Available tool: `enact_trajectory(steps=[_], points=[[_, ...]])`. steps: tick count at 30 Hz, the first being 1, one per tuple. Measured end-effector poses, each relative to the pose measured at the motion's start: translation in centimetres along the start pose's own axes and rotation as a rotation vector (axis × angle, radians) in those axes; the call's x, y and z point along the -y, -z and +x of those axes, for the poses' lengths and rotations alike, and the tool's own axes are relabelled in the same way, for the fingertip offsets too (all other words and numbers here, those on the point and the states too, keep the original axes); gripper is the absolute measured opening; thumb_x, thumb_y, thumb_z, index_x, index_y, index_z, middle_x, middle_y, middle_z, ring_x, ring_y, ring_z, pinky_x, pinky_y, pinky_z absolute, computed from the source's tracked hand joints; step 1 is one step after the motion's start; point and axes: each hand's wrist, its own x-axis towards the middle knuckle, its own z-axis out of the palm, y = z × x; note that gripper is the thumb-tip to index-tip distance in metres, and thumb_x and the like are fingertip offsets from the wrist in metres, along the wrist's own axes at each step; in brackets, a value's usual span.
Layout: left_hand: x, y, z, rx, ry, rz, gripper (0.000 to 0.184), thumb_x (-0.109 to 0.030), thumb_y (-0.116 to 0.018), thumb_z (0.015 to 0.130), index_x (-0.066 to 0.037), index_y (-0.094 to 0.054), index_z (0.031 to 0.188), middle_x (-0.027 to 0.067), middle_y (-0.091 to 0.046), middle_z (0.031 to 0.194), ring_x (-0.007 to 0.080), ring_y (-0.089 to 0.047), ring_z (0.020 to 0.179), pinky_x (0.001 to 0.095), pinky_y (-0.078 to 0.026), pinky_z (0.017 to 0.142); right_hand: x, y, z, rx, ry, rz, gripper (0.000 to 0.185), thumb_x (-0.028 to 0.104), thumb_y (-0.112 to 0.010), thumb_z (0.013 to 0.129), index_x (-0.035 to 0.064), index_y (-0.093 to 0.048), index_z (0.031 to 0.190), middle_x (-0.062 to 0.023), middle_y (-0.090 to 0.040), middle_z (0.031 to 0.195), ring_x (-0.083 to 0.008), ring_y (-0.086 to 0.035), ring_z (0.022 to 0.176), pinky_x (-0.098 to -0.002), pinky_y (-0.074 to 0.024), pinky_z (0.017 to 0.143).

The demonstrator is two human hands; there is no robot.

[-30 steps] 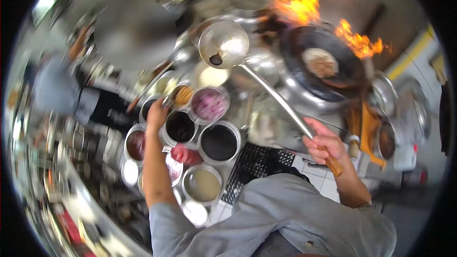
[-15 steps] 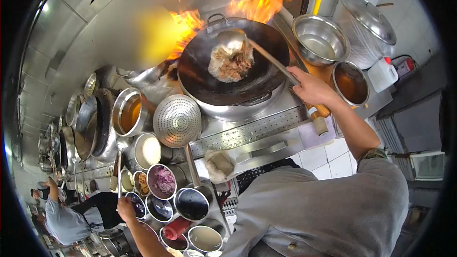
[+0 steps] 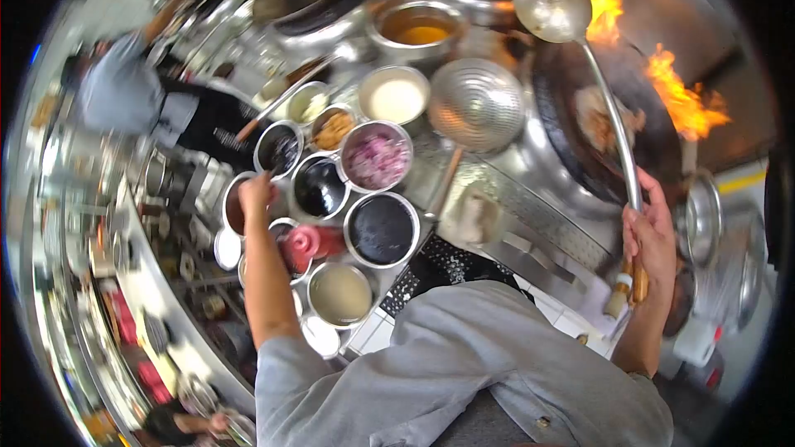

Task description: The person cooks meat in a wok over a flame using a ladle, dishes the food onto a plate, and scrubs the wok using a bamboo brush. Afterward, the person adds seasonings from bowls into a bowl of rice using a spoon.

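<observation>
My right hand [image 3: 652, 228] grips the ladle [image 3: 552, 5] by its metal handle, with the bowl raised over the far-left rim of the wok [image 3: 559, 124]. Partly behind the handle, pale and brown food [image 3: 598, 120] lies in the steaming wok. My left hand [image 3: 255, 195] is at the rim of a small pot [image 3: 235, 213] on the left, its fingers curled together; their tips are blurred and whatever they hold is hidden. Beside it stand pots of dark sauce [image 3: 321, 187] and dark contents [image 3: 280, 149], and a red squeeze bottle [image 3: 315, 243].
Flames [image 3: 687, 99] rise behind the wok. A perforated strainer [image 3: 476, 105] lies left of it, near a pot of chopped purple onion [image 3: 377, 157] and a bowl of white contents [image 3: 396, 98]. A cloth [image 3: 472, 213] rests by the counter edge. Another person [image 3: 124, 87] works at the far left.
The view has turned left. My right hand has lifted the ladle out of the wok. My left hand is now at a small pot, apart from the long-handled utensil it was near.
</observation>
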Motion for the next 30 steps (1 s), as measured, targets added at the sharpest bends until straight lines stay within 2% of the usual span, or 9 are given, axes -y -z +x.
enact_trajectory(steps=[1,6,11,15,22,25,26,29,30], points=[[-1.6,-0.6,-2.7,0.1,0.217,-0.528,0.02,-0.017,-0.067,0.087,-0.003,-0.061,0.074,0.0085,-0.063,0.066,0.0177,-0.06,0.051,0.031,-0.046,0.045,-0.1,-2.1,0.6,0.118,0.015,0.045,0.06,0.002,-0.054,0.092,0.0072,-0.037,0.149,0.0029,-0.052,0.069,-0.0025,-0.041,0.043,-0.0196,-0.0322,0.035],[-1.7,-0.5,-8.3,-0.02,0.317,-0.696,0.016,-0.016,-0.06,0.089,-0.002,-0.062,0.083,0.0084,-0.066,0.072,0.0177,-0.065,0.058,0.0308,-0.053,0.053,0.8,-15.5,3.0,0.479,-0.274,0.136,0.061,0.004,-0.058,0.092,0.0082,-0.035,0.148,-0.0003,-0.051,0.071,-0.0052,-0.045,0.046,-0.0227,-0.0376,0.036],[-0.1,1.3,-10.8,-0.018,0.35,-0.822,0.02,-0.019,-0.061,0.092,0.0,-0.065,0.099,0.0076,-0.069,0.085,0.0165,-0.067,0.068,0.0288,-0.055,0.064,-2.8,-26.9,5.5,0.855,-0.289,-0.13,0.055,0.005,-0.055,0.096,0.011,-0.037,0.147,-0.0026,-0.056,0.077,-0.0066,-0.05,0.05,-0.0239,-0.0417,0.04],[1.3,1.5,-10.7,0.01,0.331,-0.905,0.019,-0.018,-0.061,0.093,-0.001,-0.063,0.1,0.0074,-0.068,0.086,0.0162,-0.067,0.069,0.0283,-0.056,0.064,-5.8,-32.7,6.2,0.918,-0.186,-0.348,0.056,0.006,-0.058,0.094,0.0103,-0.037,0.146,-0.0033,-0.056,0.076,-0.0084,-0.052,0.051,-0.0263,-0.0418,0.043],[-0.3,2.4,-11.6,-0.005,0.237,-0.803,0.019,-0.02,-0.064,0.093,-0.001,-0.063,0.094,0.0072,-0.068,0.081,0.0145,-0.066,0.066,0.0266,-0.055,0.063,-4.8,-35.8,5.1,0.909,-0.22,-0.515,0.053,0.006,-0.055,0.094,0.0107,-0.037,0.144,-0.0003,-0.052,0.074,-0.0061,-0.048,0.049,-0.0246,-0.0396,0.039],[-0.5,2.3,-10.4,-0.003,0.164,-0.673,0.019,-0.021,-0.065,0.093,-0.003,-0.063,0.089,0.0061,-0.067,0.078,0.0142,-0.065,0.063,0.026,-0.054,0.061,-5.6,-35.3,5.8,0.922,-0.419,-0.186,0.052,0.008,-0.056,0.095,0.011,-0.038,0.143,-0.0016,-0.051,0.078,-0.0059,-0.047,0.049,-0.0243,-0.0403,0.039],[0.1,1.8,-9.3,-0.013,0.107,-0.634,0.025,-0.024,-0.067,0.092,0.0,-0.067,0.088,0.0103,-0.07,0.08,0.0143,-0.067,0.065,0.0279,-0.053,0.059,-5.8,-34.7,5.9,0.918,-0.491,-0.036,0.052,0.009,-0.056,0.095,0.0113,-0.038,0.143,-0.0022,-0.05,0.079,-0.0057,-0.046,0.049,-0.0242,-0.0405,0.038],[-0.1,2.2,-7.7,0.03,0.004,-0.125,0.034,-0.03,-0.067,0.091,0.004,-0.071,0.093,0.0158,-0.072,0.084,0.017,-0.07,0.067,0.033,-0.054,0.061,-6.0,-30.9,5.4,0.899,-0.62,0.34,0.052,0.009,-0.056,0.095,0.0118,-0.036,0.144,-0.0039,-0.05,0.083,-0.0052,-0.045,0.048,-0.0238,-0.0409,0.038],[-0.7,2.8,-8.1,0.015,-0.062,0.069,0.046,-0.039,-0.069,0.088,0.006,-0.072,0.1,0.0217,-0.073,0.088,0.0255,-0.072,0.074,0.0394,-0.055,0.068,-5.9,-28.9,4.7,0.889,-0.603,0.414,0.053,0.009,-0.055,0.096,0.0119,-0.035,0.144,-0.0043,-0.05,0.083,-0.0051,-0.045,0.048,-0.0236,-0.0409,0.038]])
